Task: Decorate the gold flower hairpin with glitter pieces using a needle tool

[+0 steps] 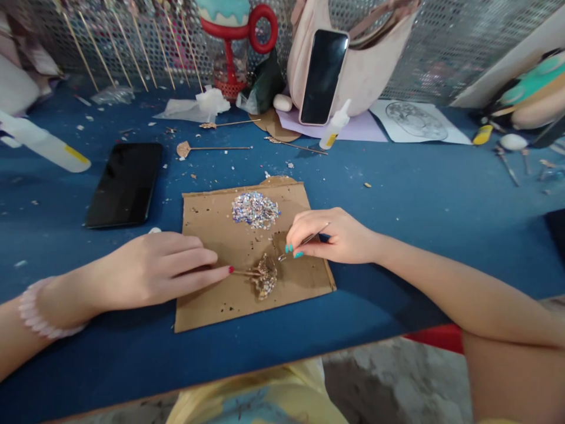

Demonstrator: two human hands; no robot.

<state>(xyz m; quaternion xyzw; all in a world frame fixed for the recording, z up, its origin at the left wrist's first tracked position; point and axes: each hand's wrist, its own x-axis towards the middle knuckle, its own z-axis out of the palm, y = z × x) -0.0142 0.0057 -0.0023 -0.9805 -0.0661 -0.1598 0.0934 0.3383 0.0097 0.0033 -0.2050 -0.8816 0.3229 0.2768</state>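
Note:
A leaf-shaped hairpin [266,277] with a fan-like, sparkling head and a thin stick lies on a piece of cardboard [203,315]. My left hand [154,268] is closed on its stick, the index fingertip pressing there; the thumb is hidden underneath. Between the thumb and fingers of my right hand [335,235] is a slim metal tool [314,234], slanting down to the left. Its tip is just right of the hairpin's head, apparently a small gap away. Behind both hands, a heap of glittering chips [256,209] sits on the cardboard.
A dark phone [126,184] lies left of the cardboard. Other stick hairpins [214,148] and a small glue bottle [335,125] are behind it. At the back, another phone [323,76] leans on a pale handbag [371,70]. A larger bottle [48,144] lies far left.

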